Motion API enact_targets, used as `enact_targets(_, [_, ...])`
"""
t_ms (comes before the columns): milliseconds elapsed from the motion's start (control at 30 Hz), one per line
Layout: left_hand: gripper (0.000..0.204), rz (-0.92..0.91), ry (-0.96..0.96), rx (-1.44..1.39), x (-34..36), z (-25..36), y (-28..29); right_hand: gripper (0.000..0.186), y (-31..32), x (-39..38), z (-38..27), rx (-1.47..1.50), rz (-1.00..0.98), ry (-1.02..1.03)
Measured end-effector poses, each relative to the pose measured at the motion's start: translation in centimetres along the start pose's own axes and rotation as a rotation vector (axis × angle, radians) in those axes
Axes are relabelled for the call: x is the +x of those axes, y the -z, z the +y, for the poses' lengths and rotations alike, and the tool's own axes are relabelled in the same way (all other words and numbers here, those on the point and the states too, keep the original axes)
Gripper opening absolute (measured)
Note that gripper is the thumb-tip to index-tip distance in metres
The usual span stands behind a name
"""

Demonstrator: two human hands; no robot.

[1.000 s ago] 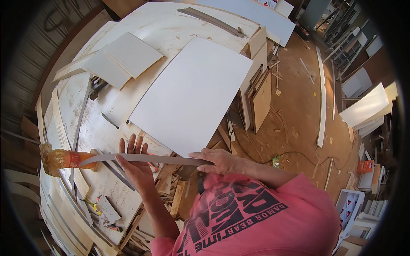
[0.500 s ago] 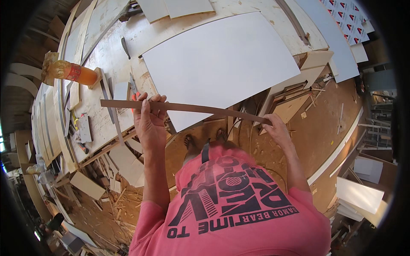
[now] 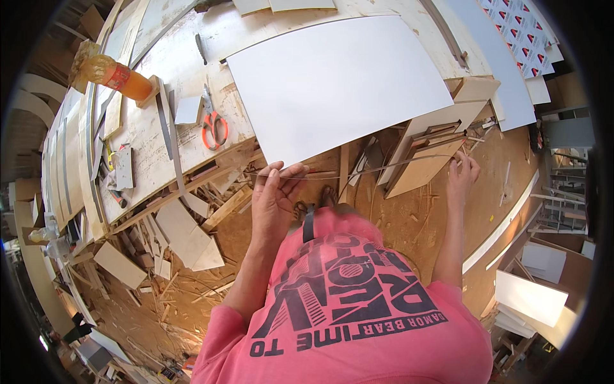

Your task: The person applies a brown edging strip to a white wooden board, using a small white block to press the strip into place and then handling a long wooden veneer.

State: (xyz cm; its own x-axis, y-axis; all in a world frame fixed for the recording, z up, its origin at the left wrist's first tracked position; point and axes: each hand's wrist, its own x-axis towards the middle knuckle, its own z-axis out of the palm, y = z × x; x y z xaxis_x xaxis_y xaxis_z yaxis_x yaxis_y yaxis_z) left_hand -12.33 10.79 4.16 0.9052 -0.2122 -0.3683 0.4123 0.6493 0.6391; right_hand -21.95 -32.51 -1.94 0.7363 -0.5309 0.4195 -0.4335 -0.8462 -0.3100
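Note:
A thin brown edge-banding strip (image 3: pixel 368 171) is stretched between my hands, turned edge-on so that it looks like a fine line. My left hand (image 3: pixel 274 201) pinches it near its left end, just below the near corner of a white board (image 3: pixel 339 86). The other end is between the fingers of my right hand (image 3: pixel 462 177), out over the floor to the right. The board lies flat on the workbench, its near edge jutting past the bench.
Orange-handled scissors (image 3: pixel 214 128) lie on the workbench (image 3: pixel 153 144), left of the board. Beyond them stands an orange bottle (image 3: pixel 121 78). Leaning panels (image 3: pixel 427 166) stand below the board's right side. Wood offcuts (image 3: pixel 185 233) litter the floor at left.
The strip has turned from its broad face to its edge. My left hand has moved right and slightly down, and my right hand has moved right and up. The scissors now show fully.

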Motion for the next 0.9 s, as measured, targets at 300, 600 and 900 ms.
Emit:
enact_targets(300, [0.026, -0.063, 0.084, -0.087, -3.3, -0.4, 3.1, 0.032, 1.8, -4.6, -2.7, 0.989, 0.217, -0.592])
enact_targets(600, [0.028, -0.032, 0.080, -0.080, -3.5, -0.9, 5.1, 0.054, 0.8, -1.6, -5.1, 1.410, 0.240, -0.826])
enact_targets(900, [0.035, 0.133, 0.010, -0.003, -1.4, -5.2, 5.6, 0.023, -2.7, 4.2, -1.9, 1.530, -0.018, -0.805])
